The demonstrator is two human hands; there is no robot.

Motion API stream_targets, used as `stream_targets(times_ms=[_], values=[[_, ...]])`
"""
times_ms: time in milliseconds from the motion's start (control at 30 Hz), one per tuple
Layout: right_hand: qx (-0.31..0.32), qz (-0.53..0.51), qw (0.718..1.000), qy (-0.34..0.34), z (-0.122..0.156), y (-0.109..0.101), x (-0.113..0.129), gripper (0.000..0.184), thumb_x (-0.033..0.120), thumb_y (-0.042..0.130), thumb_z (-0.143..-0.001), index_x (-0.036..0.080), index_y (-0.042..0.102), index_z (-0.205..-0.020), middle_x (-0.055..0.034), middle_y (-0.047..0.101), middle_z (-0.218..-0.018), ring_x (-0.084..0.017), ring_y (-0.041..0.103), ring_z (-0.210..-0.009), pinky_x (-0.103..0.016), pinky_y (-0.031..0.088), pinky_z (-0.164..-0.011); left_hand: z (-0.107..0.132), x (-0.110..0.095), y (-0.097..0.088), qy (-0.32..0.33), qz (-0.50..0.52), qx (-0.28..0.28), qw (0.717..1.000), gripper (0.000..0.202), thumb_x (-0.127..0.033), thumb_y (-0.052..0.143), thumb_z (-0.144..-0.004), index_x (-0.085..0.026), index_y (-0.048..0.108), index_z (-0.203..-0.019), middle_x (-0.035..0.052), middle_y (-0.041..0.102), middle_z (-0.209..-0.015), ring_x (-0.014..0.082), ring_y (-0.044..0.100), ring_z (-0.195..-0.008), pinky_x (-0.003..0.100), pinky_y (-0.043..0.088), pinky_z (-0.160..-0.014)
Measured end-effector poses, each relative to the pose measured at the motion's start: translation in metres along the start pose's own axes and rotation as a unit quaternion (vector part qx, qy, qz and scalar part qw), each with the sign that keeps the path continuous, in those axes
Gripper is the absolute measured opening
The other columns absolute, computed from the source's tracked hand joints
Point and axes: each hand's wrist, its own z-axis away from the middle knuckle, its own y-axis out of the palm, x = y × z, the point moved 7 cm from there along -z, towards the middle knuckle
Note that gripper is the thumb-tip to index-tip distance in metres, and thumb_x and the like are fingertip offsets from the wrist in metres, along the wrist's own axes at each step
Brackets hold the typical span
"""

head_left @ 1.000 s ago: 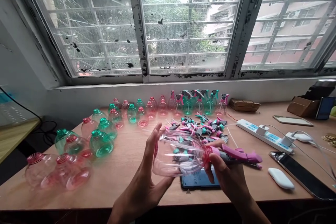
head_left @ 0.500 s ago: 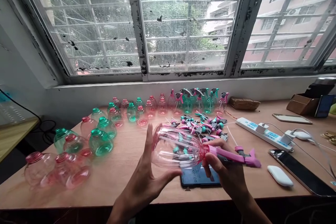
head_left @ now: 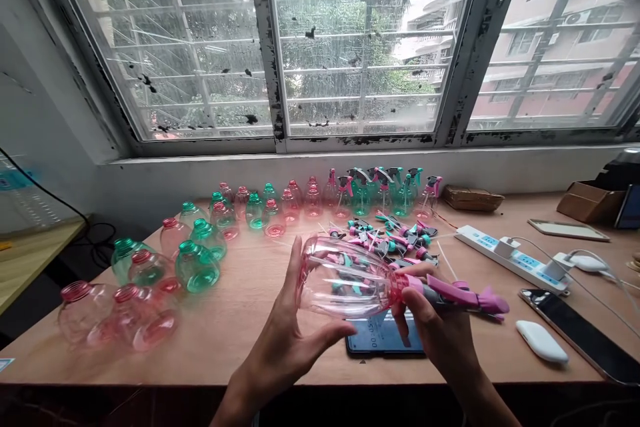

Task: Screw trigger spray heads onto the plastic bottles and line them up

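Observation:
A clear pink spray bottle [head_left: 345, 277] lies sideways in the air above the table. My left hand [head_left: 293, 333] cups its base, thumb below and fingers behind the bottom end. At the neck, my right hand [head_left: 440, 320] pinches the collar of the pink and grey spray head [head_left: 465, 295] between thumb and fingers. The spray head sits on the bottle's mouth and points right; how tightly it fits I cannot tell. Behind the bottle lies a pile of loose pink, teal and grey spray heads [head_left: 390, 237]. Beneath it rests a phone with a lit screen [head_left: 385, 340].
Open pink and green bottles [head_left: 197, 267] stand along the left and back. Bottles with spray heads [head_left: 383, 197] stand by the wall. On the right are a white power strip [head_left: 510, 257], a dark phone [head_left: 585, 333], a white case [head_left: 541, 340] and a cardboard box [head_left: 585, 200].
The spray head has turned about the bottle's axis, its trigger now showing differently. Both hands keep their hold. The whole view has shifted slightly, so things appear further right.

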Motion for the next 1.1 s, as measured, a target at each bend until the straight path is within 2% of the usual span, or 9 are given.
stream_targets(times_ms=[167,267,367,533,633,767,833,967,1100], values=[[-0.008,-0.009,1.000,-0.019,-0.001,-0.001,0.001,0.025,0.042,0.085,-0.095,0.024,0.070,-0.102,0.0052,0.074,-0.066,-0.013,0.061,-0.043,-0.022,0.039,-0.038,-0.005,-0.005,-0.005,0.024,0.016,-0.007,1.000,0.104,-0.048,0.086,-0.089,-0.043,0.024,-0.172,0.0067,0.037,-0.180,0.0392,0.035,-0.165,0.058,0.034,-0.134],[-0.013,-0.033,0.999,-0.005,-0.004,-0.003,-0.002,0.026,0.044,0.083,-0.096,0.023,0.069,-0.097,0.0053,0.071,-0.065,-0.012,0.058,-0.042,-0.021,0.037,-0.035,-0.004,-0.004,-0.004,0.038,0.006,-0.004,0.999,0.106,-0.037,0.084,-0.093,-0.051,0.014,-0.171,0.0033,0.024,-0.185,0.0378,0.024,-0.169,0.063,0.026,-0.135],[-0.024,-0.024,0.999,-0.007,-0.003,-0.006,-0.001,0.024,0.043,0.082,-0.098,0.023,0.068,-0.099,0.0059,0.070,-0.063,-0.012,0.057,-0.042,-0.021,0.040,-0.035,-0.001,-0.004,0.000,0.046,0.009,0.006,0.999,0.103,-0.029,0.076,-0.100,-0.053,0.006,-0.171,0.0047,0.024,-0.185,0.0369,0.025,-0.169,0.066,0.025,-0.134],[-0.020,0.014,0.999,-0.027,0.000,-0.005,0.007,0.026,0.040,0.088,-0.092,0.024,0.070,-0.100,0.0051,0.074,-0.063,-0.013,0.062,-0.043,-0.022,0.045,-0.038,-0.002,-0.004,-0.002,0.021,0.016,-0.002,1.000,0.122,-0.039,0.094,-0.081,-0.046,0.014,-0.173,0.0087,0.025,-0.184,0.0410,0.026,-0.168,0.064,0.027,-0.134],[-0.015,0.007,1.000,-0.020,0.000,-0.004,0.007,0.027,0.041,0.089,-0.091,0.023,0.071,-0.100,0.0051,0.073,-0.062,-0.013,0.061,-0.042,-0.022,0.045,-0.040,-0.003,-0.004,-0.003,0.026,-0.005,0.013,1.000,0.115,-0.037,0.092,-0.085,-0.044,0.018,-0.172,0.0086,0.025,-0.184,0.0394,0.028,-0.168,0.061,0.029,-0.134],[0.008,-0.012,1.000,0.020,-0.002,0.000,0.000,0.028,0.045,0.083,-0.095,0.022,0.067,-0.098,0.0033,0.073,-0.062,-0.014,0.060,-0.041,-0.022,0.038,-0.037,0.000,-0.007,-0.005,0.057,-0.034,-0.001,0.998,0.107,-0.025,0.075,-0.099,-0.050,0.001,-0.172,0.0058,0.022,-0.185,0.0328,0.024,-0.170,0.062,0.025,-0.135],[0.013,-0.011,0.999,0.034,-0.002,0.001,-0.004,0.029,0.046,0.083,-0.094,0.023,0.066,-0.098,0.0030,0.072,-0.061,-0.014,0.059,-0.042,-0.022,0.038,-0.037,0.000,-0.007,-0.007,0.054,-0.047,-0.004,0.997,0.111,-0.028,0.077,-0.098,-0.048,-0.004,-0.172,0.0071,0.020,-0.185,0.0339,0.023,-0.170,0.061,0.027,-0.135],[0.013,-0.020,0.999,0.034,0.000,0.002,-0.006,0.029,0.043,0.086,-0.092,0.024,0.066,-0.101,0.0041,0.072,-0.063,-0.014,0.058,-0.044,-0.023,0.040,-0.040,-0.002,-0.007,-0.010,0.031,-0.057,0.011,0.998,0.115,-0.041,0.087,-0.090,-0.042,0.009,-0.174,0.0092,0.024,-0.185,0.0391,0.024,-0.169,0.060,0.028,-0.135],[0.017,-0.039,0.998,0.040,-0.001,0.002,-0.007,0.029,0.044,0.085,-0.092,0.023,0.067,-0.101,0.0043,0.072,-0.062,-0.013,0.058,-0.043,-0.022,0.038,-0.040,-0.003,-0.007,-0.009,0.061,-0.047,0.013,0.997,0.106,-0.036,0.081,-0.095,-0.044,0.011,-0.173,0.0060,0.018,-0.186,0.0369,0.021,-0.170,0.059,0.027,-0.135]])
